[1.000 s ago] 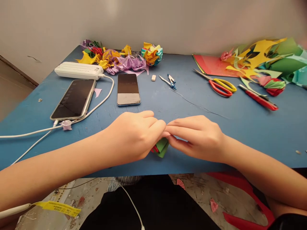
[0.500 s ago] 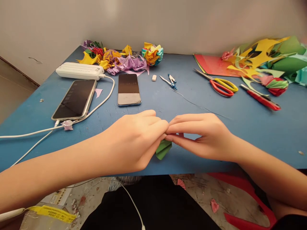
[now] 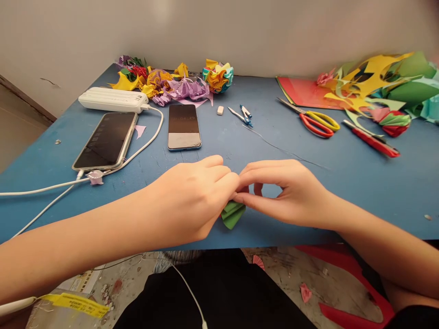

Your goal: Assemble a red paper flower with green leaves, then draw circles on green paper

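Note:
Close to the front edge of the blue table, a piece of folded green paper (image 3: 233, 215) with pleats hangs out below my fingers. My left hand (image 3: 197, 201) is closed on it, the back of the hand hiding most of the grip. My right hand (image 3: 284, 192) pinches at the same spot with thumb and forefinger, the tips touching those of the left. The upper part of the paper is hidden by the fingers.
Behind my hands lie a phone (image 3: 184, 127), an eraser (image 3: 220, 110), a compass (image 3: 240, 116) and a thin wire (image 3: 286, 151). Scissors (image 3: 310, 119) and a red cutter (image 3: 372, 139) are to the right. At left, a second phone (image 3: 106, 140) is cabled to a power bank (image 3: 113, 99).
Both hands stay together at the green paper. My right fingers have bent a little more, widening the gap between thumb and forefinger behind the pinch. The view has shifted slightly.

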{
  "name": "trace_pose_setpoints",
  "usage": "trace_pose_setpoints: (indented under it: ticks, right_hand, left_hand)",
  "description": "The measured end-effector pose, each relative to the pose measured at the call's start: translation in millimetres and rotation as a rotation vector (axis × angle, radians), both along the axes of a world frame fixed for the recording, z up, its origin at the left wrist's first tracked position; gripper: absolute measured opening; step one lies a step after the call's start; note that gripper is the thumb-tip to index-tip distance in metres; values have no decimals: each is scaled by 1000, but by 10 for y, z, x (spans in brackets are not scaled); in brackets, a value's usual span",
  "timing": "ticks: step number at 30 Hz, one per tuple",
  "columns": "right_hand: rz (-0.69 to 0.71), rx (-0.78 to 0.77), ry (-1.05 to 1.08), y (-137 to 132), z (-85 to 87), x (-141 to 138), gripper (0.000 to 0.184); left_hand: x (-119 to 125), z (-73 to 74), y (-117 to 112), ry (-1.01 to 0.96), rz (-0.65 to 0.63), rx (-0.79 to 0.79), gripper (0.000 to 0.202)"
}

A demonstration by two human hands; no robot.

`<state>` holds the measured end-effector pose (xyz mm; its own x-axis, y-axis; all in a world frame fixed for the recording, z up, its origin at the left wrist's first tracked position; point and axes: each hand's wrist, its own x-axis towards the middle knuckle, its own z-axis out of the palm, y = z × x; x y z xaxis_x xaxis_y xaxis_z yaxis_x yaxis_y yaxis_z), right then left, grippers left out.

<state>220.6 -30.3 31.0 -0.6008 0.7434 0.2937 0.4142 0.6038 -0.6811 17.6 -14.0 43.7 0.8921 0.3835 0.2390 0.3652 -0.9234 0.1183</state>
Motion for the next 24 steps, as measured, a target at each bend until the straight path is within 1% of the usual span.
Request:
trace_pose_setpoints:
  ticks: [4, 8, 11, 14, 16, 18, 20, 22, 23, 24]
  right_hand:
    - [-5, 39, 4, 2, 0, 25, 10]
    - [7, 40, -35, -8, 7, 38, 9]
    - [28, 41, -42, -3, 8, 41, 8]
    - [37, 72, -36, 14, 7, 46, 8]
    - [49, 137, -24, 28, 6, 47, 9]
    - [45, 234, 1, 39, 3, 43, 10]
    - [12, 321, 36, 42, -6, 34, 13]
    - [-33, 371, 85, 40, -19, 23, 15]
    - [-52, 391, 112, 39, -27, 19, 16]
    - [-70, 413, 136, 38, -35, 17, 17]
  left_hand:
    - [3, -29, -7, -2, -10, 41, 16]
    - [8, -74, -11, -17, -30, 90, 18]
    - [11, -90, -13, -23, -33, 88, 18]
    - [4, -72, -3, -73, -33, 44, 17]
    - [-5, -46, 11, -164, -24, -44, 14]
    - [-15, -24, 34, -370, 8, -174, 8]
    - [-20, -22, 72, -632, 118, -344, 8]
    - [-14, -42, 126, -820, 305, -563, 17]
    - [-6, -58, 157, -906, 330, -667, 24]
    - [5, -75, 186, -943, 347, -800, 28]
